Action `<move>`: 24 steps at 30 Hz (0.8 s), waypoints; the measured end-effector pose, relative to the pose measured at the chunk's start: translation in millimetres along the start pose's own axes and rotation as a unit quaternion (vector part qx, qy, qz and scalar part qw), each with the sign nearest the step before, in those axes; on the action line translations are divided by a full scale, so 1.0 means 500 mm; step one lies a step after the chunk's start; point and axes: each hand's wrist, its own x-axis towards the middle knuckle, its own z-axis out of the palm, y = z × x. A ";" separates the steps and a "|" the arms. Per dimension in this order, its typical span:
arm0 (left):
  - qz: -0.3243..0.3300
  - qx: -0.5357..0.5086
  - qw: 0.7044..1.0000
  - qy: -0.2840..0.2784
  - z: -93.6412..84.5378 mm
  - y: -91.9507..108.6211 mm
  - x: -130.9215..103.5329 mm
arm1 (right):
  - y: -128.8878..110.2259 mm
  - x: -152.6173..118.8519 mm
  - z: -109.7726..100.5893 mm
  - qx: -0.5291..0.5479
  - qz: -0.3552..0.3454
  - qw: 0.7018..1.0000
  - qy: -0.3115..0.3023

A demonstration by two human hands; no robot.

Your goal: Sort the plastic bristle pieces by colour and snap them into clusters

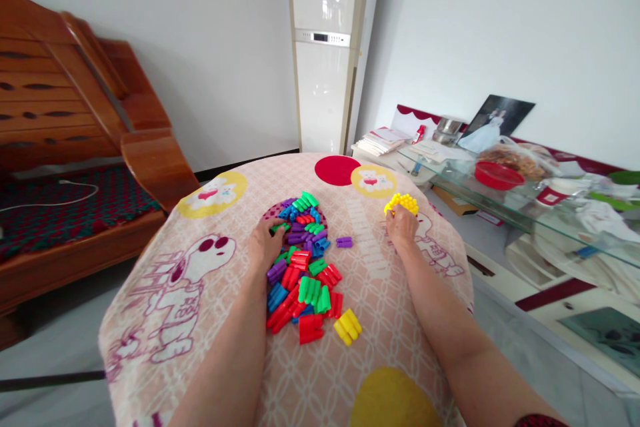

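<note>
On the left of the round table, a heap of small plastic building blocks [310, 290] in red, green, blue and purple spreads toward me. At the heap's left edge, my left hand [264, 241] has its thumb and fingers curled around a green block [280, 228]. My right hand [401, 225] is at the table's right side, its fingers closed on a cluster of yellow blocks [406, 201] joined together. Between the hands, a purple block piece [344, 242] lies apart from the heap. A yellow block piece [347, 327] rests at the heap's near right edge.
A patterned cloth [320, 380] covers the table. To the left stands a wooden sofa [145, 147]; a tall white cabinet unit [323, 93] is behind the table. A glass-topped stand [550, 207] on the right carries papers, a red bowl [499, 175] and a photo [500, 120].
</note>
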 end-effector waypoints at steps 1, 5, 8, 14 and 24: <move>-0.002 0.000 1.000 0.000 0.000 0.001 0.000 | 0.002 0.002 0.000 -0.004 0.004 1.000 -0.004; 0.001 0.001 1.000 0.000 -0.002 0.003 -0.001 | 0.003 0.006 0.004 -0.014 0.014 1.000 -0.010; 0.005 0.001 1.000 0.003 -0.001 0.002 -0.001 | 0.005 0.008 0.009 -0.020 0.032 0.999 -0.002; 0.003 -0.001 1.000 0.005 0.005 -0.005 0.002 | -0.001 -0.002 -0.006 0.008 0.027 0.999 0.015; -0.009 -0.005 1.000 0.006 0.005 0.007 -0.004 | -0.071 -0.187 -0.176 0.226 -0.327 0.852 -0.340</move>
